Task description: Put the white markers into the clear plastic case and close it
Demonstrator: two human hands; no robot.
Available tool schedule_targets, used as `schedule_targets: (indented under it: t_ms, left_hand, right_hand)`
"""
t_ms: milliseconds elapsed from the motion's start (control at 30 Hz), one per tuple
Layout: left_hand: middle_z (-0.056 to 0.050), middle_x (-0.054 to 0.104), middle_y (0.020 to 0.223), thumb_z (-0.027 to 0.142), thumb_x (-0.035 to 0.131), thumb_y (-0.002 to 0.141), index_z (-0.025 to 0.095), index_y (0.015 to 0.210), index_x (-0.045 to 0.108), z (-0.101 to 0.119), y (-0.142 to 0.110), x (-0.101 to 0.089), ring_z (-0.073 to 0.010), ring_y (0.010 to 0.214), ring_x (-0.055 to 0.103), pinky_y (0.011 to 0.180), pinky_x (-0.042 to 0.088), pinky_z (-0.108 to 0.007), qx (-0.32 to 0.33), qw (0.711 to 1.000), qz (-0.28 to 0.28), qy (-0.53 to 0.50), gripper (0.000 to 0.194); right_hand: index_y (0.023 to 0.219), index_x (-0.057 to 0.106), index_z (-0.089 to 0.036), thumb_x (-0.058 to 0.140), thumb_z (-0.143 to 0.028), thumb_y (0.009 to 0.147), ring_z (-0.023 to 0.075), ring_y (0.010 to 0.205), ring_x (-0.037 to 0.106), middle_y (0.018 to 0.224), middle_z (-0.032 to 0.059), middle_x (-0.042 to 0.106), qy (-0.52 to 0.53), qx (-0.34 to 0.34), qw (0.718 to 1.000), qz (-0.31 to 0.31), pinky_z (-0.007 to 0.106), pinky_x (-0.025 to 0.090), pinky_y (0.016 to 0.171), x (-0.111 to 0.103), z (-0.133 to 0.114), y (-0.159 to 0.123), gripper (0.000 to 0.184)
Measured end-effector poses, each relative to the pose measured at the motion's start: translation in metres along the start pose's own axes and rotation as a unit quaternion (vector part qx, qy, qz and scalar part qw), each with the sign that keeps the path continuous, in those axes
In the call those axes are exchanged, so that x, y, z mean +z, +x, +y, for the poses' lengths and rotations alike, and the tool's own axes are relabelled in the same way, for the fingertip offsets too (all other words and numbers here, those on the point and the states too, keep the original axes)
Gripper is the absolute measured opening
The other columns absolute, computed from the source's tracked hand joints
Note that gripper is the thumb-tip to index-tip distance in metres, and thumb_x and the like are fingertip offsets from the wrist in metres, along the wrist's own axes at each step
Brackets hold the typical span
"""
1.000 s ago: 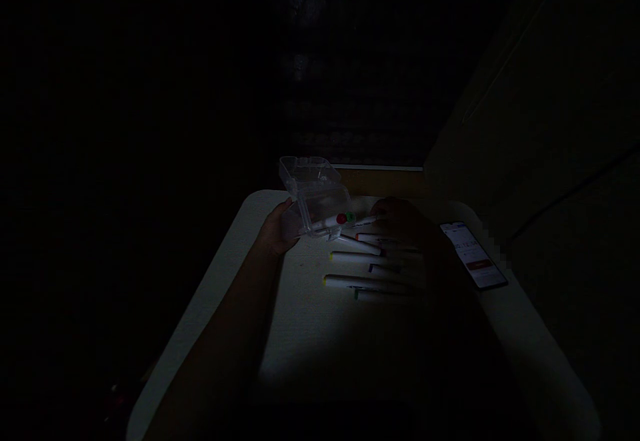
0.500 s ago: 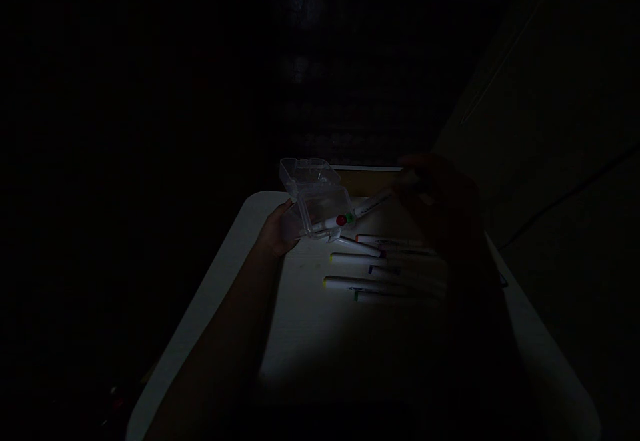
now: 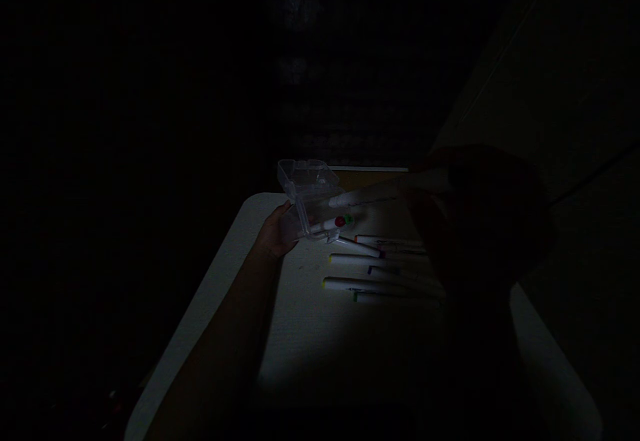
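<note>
The scene is very dark. My left hand [image 3: 274, 233] is wrapped round the side of a clear plastic case [image 3: 313, 201] with its lid open, tilted on the white table [image 3: 215, 294]. Marker ends with red and green caps [image 3: 343, 221] show at the case's mouth. My right hand [image 3: 465, 207] is raised above the table and grips a white marker [image 3: 370, 194], whose far end points at the case's opening. Several white markers [image 3: 380, 274] with coloured ends lie in a row on the table, below my right hand.
The table's rounded far edge sits just behind the case. A pale wall or panel [image 3: 525, 94] rises at the right. Everything left of the table is black. My right arm hides the table's right side.
My right hand lifted a marker off the table, rose toward me and brought its tip to the case's opening. The phone seen earlier at the right is now hidden by my arm.
</note>
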State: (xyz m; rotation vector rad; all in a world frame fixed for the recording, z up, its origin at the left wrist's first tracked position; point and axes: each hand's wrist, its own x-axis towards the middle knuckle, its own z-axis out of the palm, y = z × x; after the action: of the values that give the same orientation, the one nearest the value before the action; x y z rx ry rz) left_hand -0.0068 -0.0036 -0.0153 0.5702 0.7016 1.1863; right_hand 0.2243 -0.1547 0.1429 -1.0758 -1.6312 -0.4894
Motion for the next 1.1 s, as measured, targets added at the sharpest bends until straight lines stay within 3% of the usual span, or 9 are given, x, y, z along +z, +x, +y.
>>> schedule_targets:
  t_ms: [100, 200, 300, 433, 567, 700, 1100]
  left_hand:
    - [-0.01, 0.07, 0.085, 0.031, 0.049, 0.084, 0.011, 0.104, 0.064, -0.002, 0.005, -0.003, -0.0238, 0.079, 0.068, 0.068, 0.056, -0.035, -0.01, 1.0, -0.017, -0.003, 0.032]
    - [-0.01, 0.071, 0.086, 0.031, 0.05, 0.083, 0.012, 0.105, 0.064, -0.004, 0.012, -0.005, -0.0239, 0.083, 0.067, 0.074, 0.055, -0.035, -0.004, 0.999, -0.034, -0.005, 0.033]
    - [-0.011, 0.071, 0.095, 0.03, 0.051, 0.082, 0.011, 0.104, 0.065, -0.004, 0.014, -0.004, -0.0244, 0.091, 0.066, 0.078, 0.054, -0.033, 0.004, 0.999, -0.037, 0.002, 0.032]
    - [-0.014, 0.069, 0.103, 0.033, 0.052, 0.082, 0.008, 0.109, 0.063, -0.005, 0.011, 0.0, -0.0266, 0.097, 0.064, 0.081, 0.052, -0.037, -0.006, 0.999, -0.043, 0.009, 0.039]
    - [-0.015, 0.068, 0.105, 0.033, 0.053, 0.081, 0.008, 0.111, 0.062, -0.007, 0.01, 0.001, -0.0278, 0.099, 0.063, 0.084, 0.052, -0.039, -0.011, 0.999, -0.041, 0.014, 0.041]
    - [-0.012, 0.07, 0.094, 0.031, 0.051, 0.082, 0.009, 0.101, 0.066, -0.007, 0.009, 0.005, -0.0234, 0.085, 0.066, 0.075, 0.054, -0.034, -0.003, 1.0, -0.026, 0.011, 0.032]
    - [-0.01, 0.07, 0.08, 0.03, 0.05, 0.082, 0.01, 0.098, 0.066, -0.003, -0.001, 0.018, -0.0229, 0.078, 0.067, 0.074, 0.053, -0.035, -0.02, 1.0, 0.017, 0.016, 0.03]
  right_hand:
    - [0.1, 0.063, -0.019, 0.061, -0.027, 0.081, 0.0142, 0.09, 0.064, 0.098, 0.0012, 0.069, 0.029, -0.003, 0.999, -0.016, 0.024, 0.054, 0.076, 0.002, 0.001, -0.001, 0.02]
    - [0.107, 0.061, -0.022, 0.056, -0.028, 0.085, 0.0152, 0.095, 0.063, 0.104, 0.0009, 0.067, 0.07, -0.005, 0.991, -0.113, 0.027, 0.052, 0.081, 0.011, 0.005, -0.002, 0.023]
    - [0.107, 0.061, -0.022, 0.054, -0.024, 0.086, 0.0145, 0.093, 0.063, 0.104, 0.0015, 0.067, 0.128, -0.016, 0.964, -0.233, 0.027, 0.051, 0.082, 0.022, 0.011, -0.003, 0.022]
    - [0.104, 0.062, -0.017, 0.053, -0.016, 0.084, 0.0148, 0.091, 0.064, 0.103, 0.0042, 0.068, 0.155, -0.004, 0.939, -0.307, 0.026, 0.049, 0.081, 0.032, 0.022, -0.005, 0.021]
    - [0.104, 0.062, -0.015, 0.053, -0.016, 0.085, 0.0148, 0.09, 0.064, 0.103, 0.0056, 0.068, 0.164, 0.007, 0.931, -0.326, 0.026, 0.048, 0.08, 0.035, 0.028, -0.008, 0.021]
    - [0.102, 0.063, -0.017, 0.054, -0.016, 0.084, 0.0151, 0.094, 0.062, 0.103, 0.0039, 0.068, 0.168, -0.001, 0.927, -0.335, 0.027, 0.047, 0.084, 0.035, 0.026, -0.007, 0.02]
    - [0.097, 0.064, -0.015, 0.052, -0.014, 0.084, 0.0116, 0.084, 0.064, 0.098, 0.0037, 0.069, 0.194, -0.014, 0.93, -0.311, 0.022, 0.048, 0.076, 0.038, 0.024, -0.008, 0.017]
